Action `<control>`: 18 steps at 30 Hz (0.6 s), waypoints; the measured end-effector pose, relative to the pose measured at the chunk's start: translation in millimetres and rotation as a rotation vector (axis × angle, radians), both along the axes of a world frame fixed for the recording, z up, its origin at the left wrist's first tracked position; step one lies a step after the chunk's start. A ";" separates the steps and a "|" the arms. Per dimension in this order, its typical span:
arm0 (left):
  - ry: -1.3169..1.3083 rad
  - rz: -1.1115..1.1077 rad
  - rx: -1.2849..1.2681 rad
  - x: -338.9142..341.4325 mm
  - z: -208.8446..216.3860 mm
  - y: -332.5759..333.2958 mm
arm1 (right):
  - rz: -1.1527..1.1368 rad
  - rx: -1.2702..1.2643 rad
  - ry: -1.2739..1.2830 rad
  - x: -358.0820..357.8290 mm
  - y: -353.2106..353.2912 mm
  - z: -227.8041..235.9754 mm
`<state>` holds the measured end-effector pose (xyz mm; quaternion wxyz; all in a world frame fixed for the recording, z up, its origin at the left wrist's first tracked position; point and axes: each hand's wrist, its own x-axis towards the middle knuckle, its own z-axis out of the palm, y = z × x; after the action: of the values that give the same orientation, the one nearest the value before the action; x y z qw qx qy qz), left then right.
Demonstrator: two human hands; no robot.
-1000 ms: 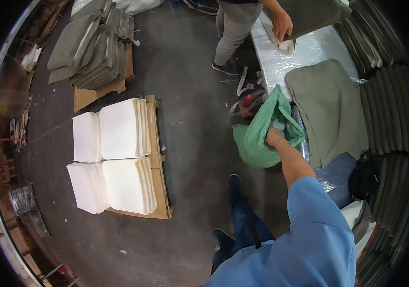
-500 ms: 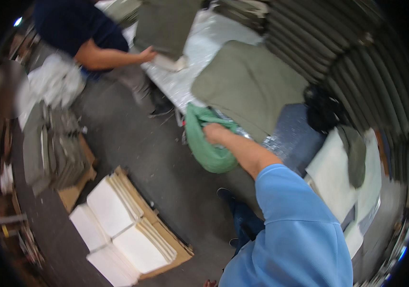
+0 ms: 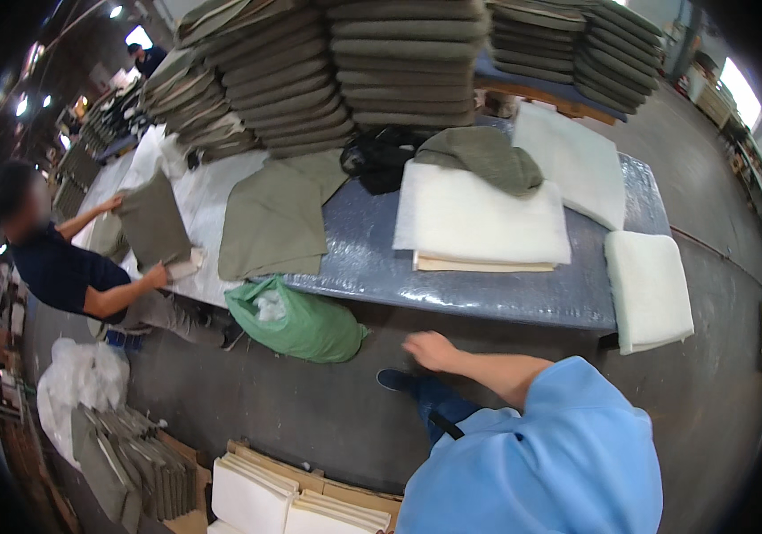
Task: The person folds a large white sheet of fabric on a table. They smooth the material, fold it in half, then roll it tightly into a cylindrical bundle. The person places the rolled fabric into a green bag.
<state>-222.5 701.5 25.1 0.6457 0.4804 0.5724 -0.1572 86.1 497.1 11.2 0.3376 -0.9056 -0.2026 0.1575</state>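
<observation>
My right hand (image 3: 432,350) reaches out from a blue sleeve over the floor, its fingers loosely apart with nothing in them. To its left, a green sack (image 3: 314,329) leans by the table's front edge, a gap away from the hand. White fluffy stuffing (image 3: 270,307) shows in the sack's mouth. Above the sack, a grey-green fabric piece (image 3: 274,222) lies on the table. White foam pads (image 3: 483,214) are farther right on the tabletop, with a crumpled grey-green cover (image 3: 488,160) over them. My left hand is out of sight.
A plastic-wrapped table (image 3: 452,298) runs across the view, with tall cushion stacks (image 3: 403,71) behind. A co-worker (image 3: 69,267) at left holds a grey-green cover (image 3: 154,222). White pads (image 3: 252,494) and grey-green pieces (image 3: 132,463) sit on cardboard below. One white pad (image 3: 650,289) overhangs the table's right end.
My right hand has let go of the green sack and drawn back from it. The view has swung up and right, showing more of the table.
</observation>
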 end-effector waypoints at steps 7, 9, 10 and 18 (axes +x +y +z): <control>-0.046 -0.139 0.013 24.7 14.3 -43.7 | -0.613 -0.188 0.367 -110.0 -243.0 -13.8; -0.049 -0.169 0.026 38.1 18.2 -56.8 | -0.718 -0.092 0.308 -78.7 -259.1 -9.6; -0.048 -0.182 0.023 45.5 19.3 -64.8 | -0.685 -0.111 0.174 -58.3 -263.9 -7.1; -0.006 -0.175 0.035 132.3 35.1 -128.3 | -0.706 0.098 -0.113 165.2 -272.1 33.7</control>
<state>-90.2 573.2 60.2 0.6225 0.5405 0.5289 -0.2015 251.2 225.0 44.9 0.4024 -0.9099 0.0969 -0.0292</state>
